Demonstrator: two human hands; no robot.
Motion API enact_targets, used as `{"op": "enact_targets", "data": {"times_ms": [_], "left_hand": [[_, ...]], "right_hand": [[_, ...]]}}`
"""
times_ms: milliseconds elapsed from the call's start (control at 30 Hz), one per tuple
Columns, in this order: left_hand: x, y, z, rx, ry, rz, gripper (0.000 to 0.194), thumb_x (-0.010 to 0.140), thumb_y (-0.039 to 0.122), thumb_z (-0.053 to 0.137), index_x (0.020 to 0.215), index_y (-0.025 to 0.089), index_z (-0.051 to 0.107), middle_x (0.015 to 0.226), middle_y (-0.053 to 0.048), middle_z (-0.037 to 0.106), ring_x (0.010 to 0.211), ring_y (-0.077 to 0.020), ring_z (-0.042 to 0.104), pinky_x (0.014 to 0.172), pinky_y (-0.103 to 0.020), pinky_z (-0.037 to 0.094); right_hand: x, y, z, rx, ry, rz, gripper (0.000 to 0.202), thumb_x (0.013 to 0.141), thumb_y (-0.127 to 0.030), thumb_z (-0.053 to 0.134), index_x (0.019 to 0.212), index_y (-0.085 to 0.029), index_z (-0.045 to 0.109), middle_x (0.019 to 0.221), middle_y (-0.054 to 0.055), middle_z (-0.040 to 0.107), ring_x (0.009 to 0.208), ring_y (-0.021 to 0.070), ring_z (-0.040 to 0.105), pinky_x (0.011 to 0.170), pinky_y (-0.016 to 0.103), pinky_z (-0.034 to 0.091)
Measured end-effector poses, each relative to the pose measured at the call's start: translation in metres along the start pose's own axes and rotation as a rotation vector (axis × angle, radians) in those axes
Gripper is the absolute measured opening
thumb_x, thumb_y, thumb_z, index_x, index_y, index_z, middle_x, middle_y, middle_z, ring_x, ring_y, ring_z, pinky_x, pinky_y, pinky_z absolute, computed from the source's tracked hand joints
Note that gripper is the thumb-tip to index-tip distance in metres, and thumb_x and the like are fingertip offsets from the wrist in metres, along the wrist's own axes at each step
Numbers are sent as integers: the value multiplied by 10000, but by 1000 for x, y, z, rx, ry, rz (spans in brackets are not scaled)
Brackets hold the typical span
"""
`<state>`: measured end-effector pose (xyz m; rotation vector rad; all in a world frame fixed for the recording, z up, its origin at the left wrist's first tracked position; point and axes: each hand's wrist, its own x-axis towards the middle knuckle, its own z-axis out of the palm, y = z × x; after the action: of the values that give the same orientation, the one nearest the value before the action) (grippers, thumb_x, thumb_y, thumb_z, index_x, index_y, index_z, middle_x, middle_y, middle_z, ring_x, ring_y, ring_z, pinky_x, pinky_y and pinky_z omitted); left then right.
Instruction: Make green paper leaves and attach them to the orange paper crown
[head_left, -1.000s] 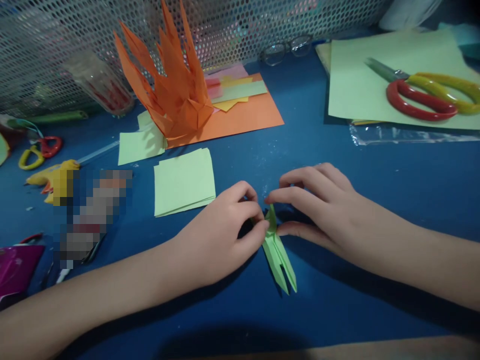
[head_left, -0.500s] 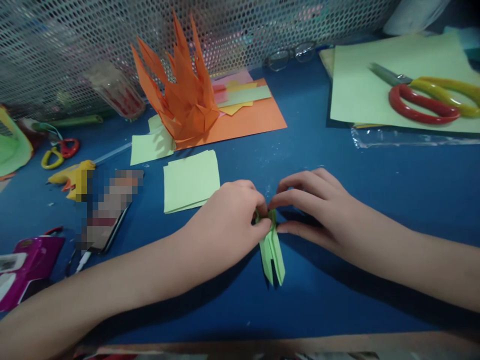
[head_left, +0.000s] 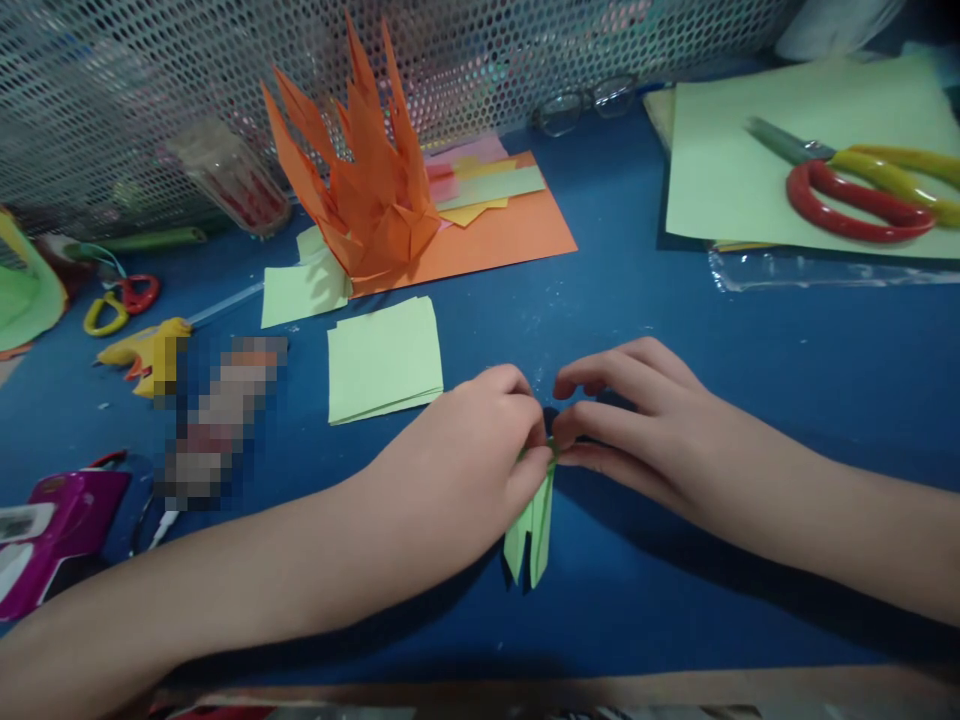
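While left hand (head_left: 472, 455) pinches the folded green paper (head_left: 538, 508) between thumb and curled fingers, right hand (head_left: 664, 420) has thumb and forefinger nipped at its upper end, other fingers loosely bent, piece on blue desk (head_left: 660, 620), split end facing the near edge.

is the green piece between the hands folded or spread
Folded: the green piece shows lengthwise creases and two narrow points at its near end. The left hand hides part; cannot tell how that is folded.
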<state>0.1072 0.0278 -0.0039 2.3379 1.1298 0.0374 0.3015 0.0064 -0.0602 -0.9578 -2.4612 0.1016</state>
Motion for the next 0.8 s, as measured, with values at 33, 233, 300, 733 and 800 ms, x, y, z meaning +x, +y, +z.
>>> {"op": "enact_targets", "data": {"times_ms": [33,233,300,733,800], "left_hand": [[-2,1,0,28,-3,22,206,925,163,562,762,139,687,958,-61,656,798,-185,658,767,-353,573],[-13,6,5,261,85,209,197,930,238,609,812,110,700,1039,-127,686,910,-228,683,788,-331,581],[-15,8,9,332,90,226,183,922,204,600,801,108,699,1110,-145,683,910,-215,689,816,-317,577],[-15,4,9,187,-125,59,177,909,102,510,901,135,683,1185,-129,649,966,-218,670,811,-313,580],[-15,3,8,136,-145,36,178,907,99,506,892,136,680,1163,-125,643,930,-210,666,789,-313,578]], "right_hand": [[0,0,-1,-24,-3,-15,245,1019,-263,413,878,-171,591,1077,127,603,977,247,493,798,381,463],[-3,0,-5,-121,-14,-76,110,989,-203,486,944,-169,580,1101,126,611,1010,265,501,814,409,468],[-4,0,-4,-127,-16,-77,80,984,-196,500,957,-176,573,1129,121,601,1030,263,499,832,411,463],[-9,10,0,163,-113,-73,244,1019,-215,398,1038,-212,642,1204,131,563,1127,270,450,862,440,472],[-9,10,-2,159,-126,-85,250,1021,-240,405,1045,-224,654,1207,126,569,1123,268,449,865,446,468]]}}
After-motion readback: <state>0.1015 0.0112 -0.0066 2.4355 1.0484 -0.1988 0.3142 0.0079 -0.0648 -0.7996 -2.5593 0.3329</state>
